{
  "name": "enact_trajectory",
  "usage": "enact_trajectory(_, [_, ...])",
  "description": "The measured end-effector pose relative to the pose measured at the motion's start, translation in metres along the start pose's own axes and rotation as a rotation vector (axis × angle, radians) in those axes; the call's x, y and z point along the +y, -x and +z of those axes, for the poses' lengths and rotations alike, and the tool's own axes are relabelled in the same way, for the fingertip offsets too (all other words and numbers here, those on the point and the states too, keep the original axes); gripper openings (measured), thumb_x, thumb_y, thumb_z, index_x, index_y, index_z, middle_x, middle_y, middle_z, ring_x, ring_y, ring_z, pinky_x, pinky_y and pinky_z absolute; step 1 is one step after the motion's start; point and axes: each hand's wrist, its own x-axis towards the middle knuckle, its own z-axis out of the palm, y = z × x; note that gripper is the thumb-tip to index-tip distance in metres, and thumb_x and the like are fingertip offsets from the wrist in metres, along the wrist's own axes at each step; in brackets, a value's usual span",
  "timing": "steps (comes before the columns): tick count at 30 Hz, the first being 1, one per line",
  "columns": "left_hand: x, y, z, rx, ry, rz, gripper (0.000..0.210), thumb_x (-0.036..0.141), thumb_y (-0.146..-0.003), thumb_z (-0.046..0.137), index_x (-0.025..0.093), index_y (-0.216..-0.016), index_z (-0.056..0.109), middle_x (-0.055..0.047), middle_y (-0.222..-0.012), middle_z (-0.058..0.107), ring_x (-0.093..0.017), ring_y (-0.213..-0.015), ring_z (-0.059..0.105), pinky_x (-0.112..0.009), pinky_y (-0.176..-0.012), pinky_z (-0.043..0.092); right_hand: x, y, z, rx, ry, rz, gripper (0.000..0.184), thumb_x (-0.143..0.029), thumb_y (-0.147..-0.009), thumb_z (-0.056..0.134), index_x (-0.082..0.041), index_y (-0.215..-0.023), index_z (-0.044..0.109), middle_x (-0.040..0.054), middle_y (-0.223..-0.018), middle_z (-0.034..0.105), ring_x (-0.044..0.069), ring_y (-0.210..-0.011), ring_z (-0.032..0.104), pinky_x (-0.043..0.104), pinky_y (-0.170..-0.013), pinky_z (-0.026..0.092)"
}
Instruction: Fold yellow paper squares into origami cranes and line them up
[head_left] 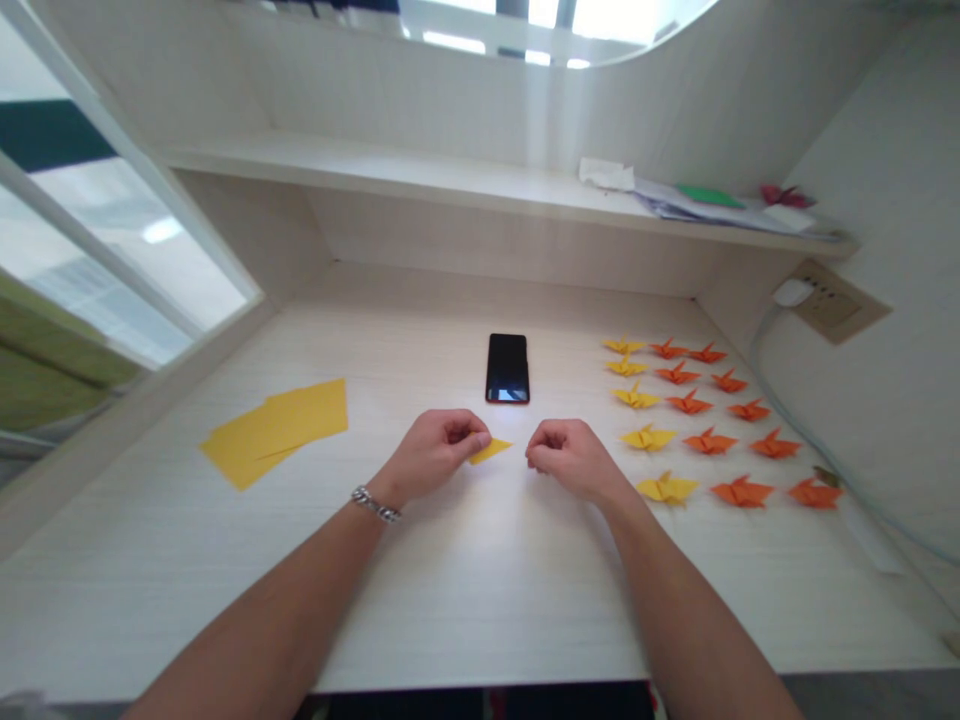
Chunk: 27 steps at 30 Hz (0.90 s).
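Observation:
My left hand (442, 445), with a chain bracelet (377, 503) at its wrist, pinches a small folded piece of yellow paper (493, 451). A pointed corner of the paper sticks out to the right of my thumb; the rest is hidden by my fingers. Just to the right, apart from the paper, my right hand (570, 457) is closed with its fingertips drawn together. Whether anything lies between those fingertips I cannot make out. Both hands hover low over the pale desk (480, 600).
A black phone (508, 368) lies beyond my hands. Yellow paper sheets (277, 430) overlap at the left. Rows of yellow paper cranes (648, 438) and orange paper cranes (709, 441) stand at the right, near a cable (795, 420). A shelf (450, 185) holds papers above.

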Motion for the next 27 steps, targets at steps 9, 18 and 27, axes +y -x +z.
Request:
enact_trajectory(9, [0.002, 0.001, 0.011, -0.058, 0.110, -0.008, 0.024, 0.035, -0.080, 0.059, 0.013, -0.077, 0.069, -0.005, -0.069, 0.066, -0.014, -0.063, 0.057, -0.023, -0.058, 0.045, -0.002, 0.001, 0.017, 0.029, -0.086, -0.085, 0.012, -0.027, -0.080, 0.056, -0.018, -0.078, 0.064, 0.0005, -0.068, 0.063, 0.013, -0.063, 0.056, 0.024, -0.059, 0.042])
enact_trajectory(18, [0.009, 0.004, 0.007, -0.196, -0.028, -0.014, 0.016, 0.020, -0.072, 0.055, 0.015, -0.069, 0.070, -0.001, -0.058, 0.064, -0.011, -0.053, 0.054, -0.019, -0.049, 0.037, -0.001, 0.003, 0.003, -0.088, 0.012, -0.058, 0.012, -0.023, -0.079, 0.056, -0.017, -0.074, 0.065, -0.0001, -0.064, 0.062, 0.011, -0.057, 0.052, 0.022, -0.053, 0.036])
enact_trajectory(27, [-0.004, 0.000, -0.014, -0.149, 0.027, -0.059, 0.010, 0.018, -0.071, 0.058, 0.015, -0.066, 0.067, -0.001, -0.058, 0.065, -0.012, -0.054, 0.059, -0.021, -0.052, 0.044, 0.008, 0.001, -0.014, -0.038, -0.125, 0.038, 0.014, -0.027, -0.077, 0.057, -0.016, -0.071, 0.062, -0.0001, -0.062, 0.060, 0.011, -0.054, 0.051, 0.023, -0.053, 0.039])
